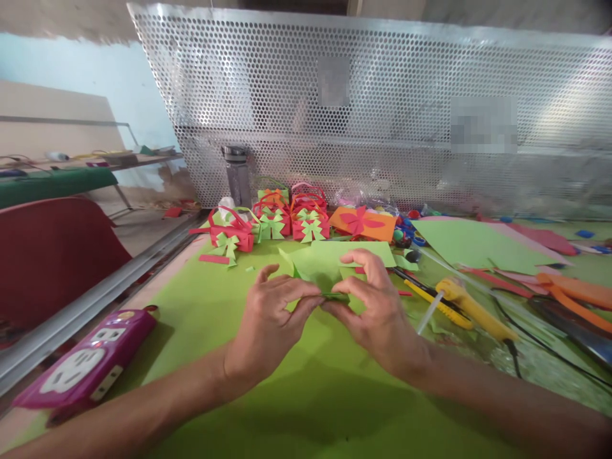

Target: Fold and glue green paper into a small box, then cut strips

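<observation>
My left hand (270, 319) and my right hand (377, 312) meet over the green table sheet (306, 395). Both pinch a small folded piece of green paper (329, 290) between thumbs and fingertips. The paper's edges stick out above my fingers. Behind it lies a flat green paper sheet (335, 255). Small red paper baskets with green bows (272, 223) stand in a row further back.
A yellow glue gun (471, 306) with its black cord lies right of my right hand, beside a yellow cutter (437, 305). A purple power strip (86, 366) sits at the left edge. Orange scissors (574, 299), paper sheets and a perforated metal screen (382, 115) fill the back and right.
</observation>
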Demonstrator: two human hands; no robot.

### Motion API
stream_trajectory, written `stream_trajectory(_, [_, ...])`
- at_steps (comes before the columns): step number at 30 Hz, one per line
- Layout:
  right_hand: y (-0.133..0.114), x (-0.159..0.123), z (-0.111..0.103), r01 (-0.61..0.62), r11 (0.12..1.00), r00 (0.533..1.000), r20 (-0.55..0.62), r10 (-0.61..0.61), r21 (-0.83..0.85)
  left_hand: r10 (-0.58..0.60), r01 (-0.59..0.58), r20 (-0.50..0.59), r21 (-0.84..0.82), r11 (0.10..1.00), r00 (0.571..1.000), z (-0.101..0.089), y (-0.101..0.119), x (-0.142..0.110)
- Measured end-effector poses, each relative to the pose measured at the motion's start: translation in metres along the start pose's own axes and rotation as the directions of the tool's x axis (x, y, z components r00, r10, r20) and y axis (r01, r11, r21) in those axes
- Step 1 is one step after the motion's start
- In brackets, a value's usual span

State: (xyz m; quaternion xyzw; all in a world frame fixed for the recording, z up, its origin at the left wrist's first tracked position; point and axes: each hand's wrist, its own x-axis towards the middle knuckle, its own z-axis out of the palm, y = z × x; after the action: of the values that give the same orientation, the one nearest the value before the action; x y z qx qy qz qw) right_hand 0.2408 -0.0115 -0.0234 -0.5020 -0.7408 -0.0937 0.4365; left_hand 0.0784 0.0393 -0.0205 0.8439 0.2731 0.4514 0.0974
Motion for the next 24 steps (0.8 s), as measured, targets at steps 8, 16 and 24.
stream_trajectory(8, [0.01,0.006,-0.001,-0.254,0.936,0.967,0.065,0.246,0.244,0.076,-0.075,-0.106,0.009,0.997,0.991,-0.015,0.005,0.008])
stream_trajectory(16, [0.021,0.004,-0.008,-0.29,0.862,0.95,0.018,0.311,0.415,-0.201,0.177,-0.134,-0.172,0.969,0.97,-0.026,-0.021,0.012])
stream_trajectory(24, [0.019,-0.002,-0.006,-0.254,0.9,0.959,-0.026,0.281,0.356,-0.523,0.491,0.113,-0.552,0.675,0.845,-0.024,-0.031,-0.001])
